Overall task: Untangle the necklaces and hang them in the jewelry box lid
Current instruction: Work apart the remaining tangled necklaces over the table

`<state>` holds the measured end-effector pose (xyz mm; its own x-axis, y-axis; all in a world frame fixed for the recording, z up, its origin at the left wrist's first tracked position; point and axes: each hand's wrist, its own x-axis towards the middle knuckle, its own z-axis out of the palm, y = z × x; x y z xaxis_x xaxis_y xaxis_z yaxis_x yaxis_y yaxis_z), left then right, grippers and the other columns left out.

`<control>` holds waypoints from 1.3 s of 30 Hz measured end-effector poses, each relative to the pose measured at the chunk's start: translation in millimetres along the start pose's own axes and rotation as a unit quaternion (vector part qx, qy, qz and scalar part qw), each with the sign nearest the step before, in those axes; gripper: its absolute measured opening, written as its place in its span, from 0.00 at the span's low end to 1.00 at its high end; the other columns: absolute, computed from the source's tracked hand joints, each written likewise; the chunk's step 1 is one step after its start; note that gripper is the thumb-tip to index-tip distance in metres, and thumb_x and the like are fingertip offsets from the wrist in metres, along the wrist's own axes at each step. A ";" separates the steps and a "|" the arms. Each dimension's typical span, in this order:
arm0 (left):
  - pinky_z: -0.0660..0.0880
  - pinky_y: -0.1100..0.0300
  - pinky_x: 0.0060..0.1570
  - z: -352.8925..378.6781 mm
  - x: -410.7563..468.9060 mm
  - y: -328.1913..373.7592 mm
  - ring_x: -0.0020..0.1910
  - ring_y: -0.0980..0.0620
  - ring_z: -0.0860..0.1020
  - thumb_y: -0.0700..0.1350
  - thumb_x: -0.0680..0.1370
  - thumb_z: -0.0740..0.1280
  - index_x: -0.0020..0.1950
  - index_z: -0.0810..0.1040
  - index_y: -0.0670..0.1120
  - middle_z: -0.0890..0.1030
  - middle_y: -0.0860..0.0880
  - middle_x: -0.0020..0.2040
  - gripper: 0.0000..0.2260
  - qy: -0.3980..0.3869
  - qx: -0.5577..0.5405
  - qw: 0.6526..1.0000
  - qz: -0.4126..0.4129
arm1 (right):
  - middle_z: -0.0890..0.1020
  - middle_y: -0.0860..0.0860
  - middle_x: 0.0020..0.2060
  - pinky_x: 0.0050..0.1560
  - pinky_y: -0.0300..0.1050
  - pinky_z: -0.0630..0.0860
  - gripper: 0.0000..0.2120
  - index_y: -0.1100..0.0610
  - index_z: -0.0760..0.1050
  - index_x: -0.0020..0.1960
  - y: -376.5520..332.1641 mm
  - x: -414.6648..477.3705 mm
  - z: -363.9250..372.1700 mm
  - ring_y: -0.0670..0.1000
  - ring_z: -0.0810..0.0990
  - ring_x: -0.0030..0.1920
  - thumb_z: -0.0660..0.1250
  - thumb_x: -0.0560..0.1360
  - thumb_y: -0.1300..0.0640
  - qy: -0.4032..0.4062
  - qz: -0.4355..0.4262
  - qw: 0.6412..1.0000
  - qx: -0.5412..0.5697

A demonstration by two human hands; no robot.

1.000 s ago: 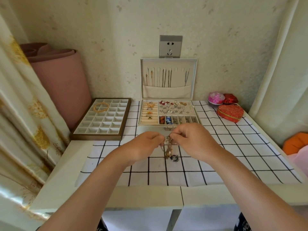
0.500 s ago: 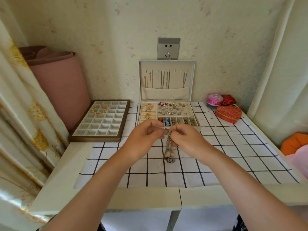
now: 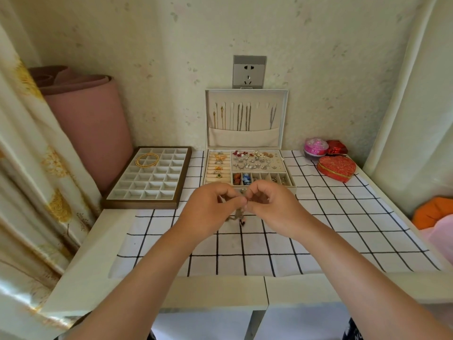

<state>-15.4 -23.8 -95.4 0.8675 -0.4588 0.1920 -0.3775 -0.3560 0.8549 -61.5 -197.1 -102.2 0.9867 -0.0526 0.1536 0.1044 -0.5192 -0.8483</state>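
Left hand and right hand close together at the centre, fingers curled, fingertips of both pinching a small tangle of necklaces. Tangle dangling between the two hands, a dark pendant at its low end, just above the cloth and just in front of the jewelry box. Bare forearms reaching in from the bottom edge. Under the hands, a white tablecloth with a black grid, spread over a pale table. Behind the hands, the box open, its compartments filled with rings, earrings and small charms. Upright against the wall, the lid, with several chains hanging in a row above a fabric pocket. Left of the box, a brown-framed divider tray, gold bangles in a far corner cell. Right of the box, near the wall, a red heart-shaped box, a pink round container and a small red box. Above the lid, a grey wall socket on cream, faintly patterned wallpaper. Far left, a rolled pink mat standing on end beside a floral curtain. Far right, a plain pale curtain and an orange cushion.
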 end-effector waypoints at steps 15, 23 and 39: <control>0.71 0.61 0.59 -1.0 -1.0 5.4 0.44 0.57 0.75 0.50 0.81 0.61 0.40 0.74 0.46 0.76 0.55 0.38 0.12 -0.223 -0.176 0.953 -0.103 | 0.82 0.53 0.40 0.40 0.44 0.77 0.12 0.55 0.80 0.48 -8.2 3.4 -3.3 0.50 0.80 0.36 0.59 0.77 0.67 0.011 0.194 0.979 0.059; 0.69 0.54 0.57 7.1 4.0 13.3 0.43 0.51 0.73 0.47 0.76 0.66 0.26 0.71 0.49 0.71 0.43 0.40 0.17 -0.032 -0.502 0.854 -0.130 | 0.68 0.47 0.23 0.31 0.41 0.66 0.08 0.51 0.77 0.49 -12.1 7.8 1.2 0.48 0.61 0.24 0.62 0.83 0.52 0.037 0.328 0.886 0.327; 0.59 0.65 0.23 13.1 8.2 11.1 0.24 0.57 0.63 0.47 0.80 0.68 0.43 0.80 0.47 0.66 0.53 0.26 0.07 -0.011 -0.409 0.860 -0.305 | 0.76 0.55 0.29 0.54 0.56 0.78 0.18 0.57 0.71 0.38 -18.2 2.2 14.9 0.52 0.76 0.30 0.64 0.81 0.48 0.076 0.271 0.778 0.561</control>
<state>-16.8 -42.1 -90.7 0.8132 -0.4084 -0.4146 0.5083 0.1514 0.8478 -59.3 -175.0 -93.9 0.9066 -0.1482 -0.3951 -0.1955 0.6823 -0.7044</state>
